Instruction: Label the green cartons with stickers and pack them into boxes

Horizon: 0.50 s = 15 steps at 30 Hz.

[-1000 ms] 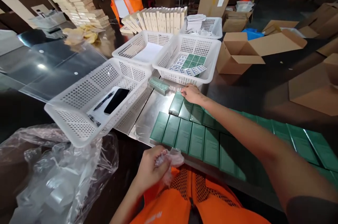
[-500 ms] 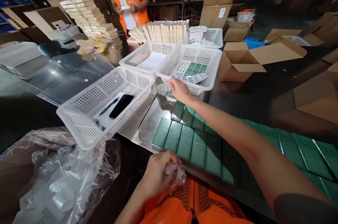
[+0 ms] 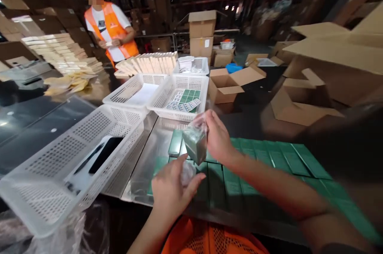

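My right hand grips the top of a clear plastic bag, and a green box shows through it, tilted above the table. My left hand is close below, thumb and fingers spread around a crumpled piece of clear plastic kept against the palm. Its fingertips are near the bag's lower side; whether they touch it I cannot tell. Under both hands, rows of flat green boxes lie side by side on the metal table, partly covered by my forearms.
A white basket at left holds a phone and a pen. Behind it, another basket contains label sheets and green pieces. An open carton stands to its right. Across the table is a person in an orange vest.
My right hand has come back from beside the basket, lifting the bag with the green box. My left hand has risen from the table's edge towards it. The view has tilted up and turned right.
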### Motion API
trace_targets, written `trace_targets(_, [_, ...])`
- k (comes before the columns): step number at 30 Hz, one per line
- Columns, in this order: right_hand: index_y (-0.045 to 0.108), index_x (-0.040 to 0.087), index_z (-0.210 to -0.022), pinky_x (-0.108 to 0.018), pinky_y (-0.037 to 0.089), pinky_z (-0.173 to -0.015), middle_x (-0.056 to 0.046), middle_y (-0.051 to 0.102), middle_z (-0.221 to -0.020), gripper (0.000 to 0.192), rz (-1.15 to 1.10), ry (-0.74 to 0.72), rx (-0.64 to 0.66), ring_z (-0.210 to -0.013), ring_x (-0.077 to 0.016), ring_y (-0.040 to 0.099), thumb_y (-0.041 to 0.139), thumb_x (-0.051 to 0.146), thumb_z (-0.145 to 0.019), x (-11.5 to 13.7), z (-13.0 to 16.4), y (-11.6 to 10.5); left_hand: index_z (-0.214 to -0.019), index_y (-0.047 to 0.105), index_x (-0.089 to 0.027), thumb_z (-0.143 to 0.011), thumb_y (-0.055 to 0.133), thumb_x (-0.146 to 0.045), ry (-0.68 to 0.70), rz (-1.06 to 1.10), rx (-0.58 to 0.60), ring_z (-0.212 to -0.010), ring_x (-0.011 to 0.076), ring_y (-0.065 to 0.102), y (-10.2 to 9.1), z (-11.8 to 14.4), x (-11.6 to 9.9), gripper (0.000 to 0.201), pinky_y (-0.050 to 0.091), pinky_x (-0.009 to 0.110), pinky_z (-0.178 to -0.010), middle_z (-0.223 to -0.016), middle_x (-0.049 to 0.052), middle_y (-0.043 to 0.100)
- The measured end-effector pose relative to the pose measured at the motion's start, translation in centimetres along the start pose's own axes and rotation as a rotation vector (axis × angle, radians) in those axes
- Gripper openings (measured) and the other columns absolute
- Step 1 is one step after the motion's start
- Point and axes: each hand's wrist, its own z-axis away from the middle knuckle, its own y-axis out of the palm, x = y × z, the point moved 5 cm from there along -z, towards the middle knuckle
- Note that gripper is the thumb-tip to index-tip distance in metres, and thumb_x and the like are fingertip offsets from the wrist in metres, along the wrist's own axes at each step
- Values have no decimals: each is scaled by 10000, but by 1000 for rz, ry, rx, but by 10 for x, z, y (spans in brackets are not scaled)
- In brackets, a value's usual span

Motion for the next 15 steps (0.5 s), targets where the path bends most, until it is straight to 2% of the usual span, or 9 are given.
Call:
trace_targets(2, [614, 218, -803, -261, 464, -651, 20, 600, -722, 596, -135, 120, -127, -678, -133, 540, 760, 779, -663, 0, 27, -20, -1122, 689, -184, -871, 684, -556, 67, -129, 124, -740, 240, 729, 16, -13, -26, 449, 479, 297, -600, -841, 62, 759])
trace_targets(4, [634, 214, -859, -260, 470, -641, 21, 607, -724, 618, -214, 186, -227, -677, -135, 548, 815, 751, -614, 1, 55, -42, -978, 695, -184, -875, 688, -482, 61, -206, 263, -704, 237, 717, 32, -20, -48, 316, 452, 293, -581, -779, 54, 736])
trace_targets(7, [630, 217, -992, -271, 470, -645, 11, 604, -734, 605, -301, 175, -356, -678, -142, 550, 805, 709, -688, 2, 98, -76, -908, 666, -189, -866, 678, -385, 48, -248, 439, -746, 250, 723, 52, -18, -78, 200, 448, 293, -612, -800, 63, 733])
trace_targets(9, [614, 226, -1043, -292, 474, -658, -18, 620, -819, 542, -300, 94, -432, -703, -152, 554, 741, 687, -786, 0, 127, -96, -961, 655, -192, -856, 660, -332, 86, -235, 539, -786, 262, 731, 65, -10, -92, 176, 455, 297, -633, -845, 74, 744])
trace_targets(11, [615, 222, -955, -328, 496, -721, -71, 634, -1023, 457, -191, -40, -496, -798, -171, 578, 678, 663, -856, -1, 153, -111, -1039, 638, -201, -865, 633, -315, 131, -202, 608, -804, 271, 733, 75, -1, -99, 207, 469, 305, -648, -873, 77, 750])
trace_targets(13, [605, 208, -841, -378, 502, -870, -100, 596, -1205, 440, -14, -170, -514, -979, -211, 596, 622, 643, -905, 1, 174, -119, -1124, 609, -211, -894, 603, -312, 171, -148, 638, -799, 271, 731, 81, 6, -99, 251, 491, 320, -652, -900, 80, 749])
trace_targets(15, [623, 214, -908, -406, 471, -982, -112, 569, -1269, 434, 105, -256, -486, -1142, -242, 573, 551, 641, -946, 2, 187, -125, -1158, 599, -222, -926, 582, -277, 222, -63, 651, -820, 251, 723, 85, 7, -99, 240, 524, 328, -675, -979, 80, 737])
